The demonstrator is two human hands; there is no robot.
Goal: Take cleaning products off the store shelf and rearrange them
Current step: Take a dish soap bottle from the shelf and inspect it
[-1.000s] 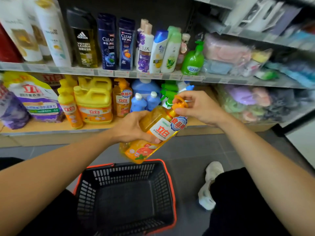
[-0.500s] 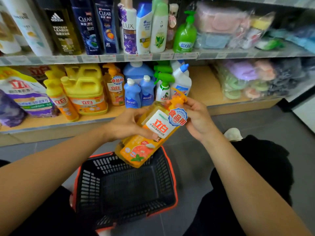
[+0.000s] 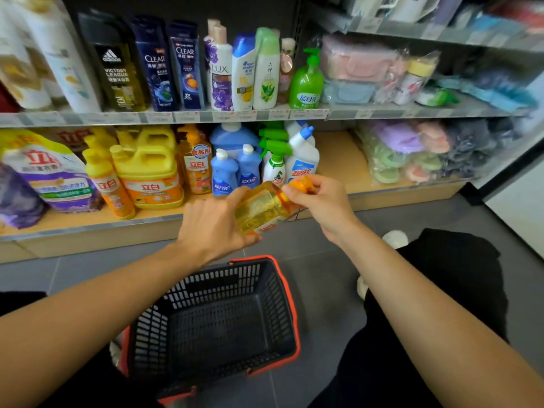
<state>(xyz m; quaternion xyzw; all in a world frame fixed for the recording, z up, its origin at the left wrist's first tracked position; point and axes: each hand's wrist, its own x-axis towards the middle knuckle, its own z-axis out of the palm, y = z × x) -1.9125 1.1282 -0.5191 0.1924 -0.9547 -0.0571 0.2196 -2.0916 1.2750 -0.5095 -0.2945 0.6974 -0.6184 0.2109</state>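
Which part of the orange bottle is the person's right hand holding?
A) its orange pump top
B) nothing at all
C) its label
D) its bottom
A: the right hand pinches the orange pump top, while the left hand grips the body of the bottle.

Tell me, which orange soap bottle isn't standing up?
The orange soap bottle gripped by the left hand and right hand, tipped sideways in front of the shelves. The matching bottle stands upright on the lower shelf.
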